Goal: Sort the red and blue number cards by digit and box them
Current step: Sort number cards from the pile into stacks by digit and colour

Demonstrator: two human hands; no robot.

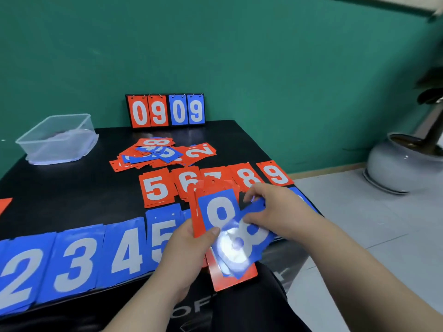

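Observation:
My left hand (189,250) grips a stack of red and blue cards (217,212) with a blue 8 or 9 on top. My right hand (275,212) pinches a tilted blue 8 card (249,238) just off that stack, above the table's front right corner. On the black table (72,188), red piles run 5 (157,188), 6, 7, 8, 9 (275,174). Blue piles 2 (21,271), 3 (76,259), 4 and 5 lie along the front edge. An unsorted heap of cards (163,152) lies further back.
A clear plastic box (57,137) stands at the table's back left. A scoreboard (165,111) reading 0909 leans at the back edge against the green wall. A potted plant (405,159) stands on the tiled floor to the right.

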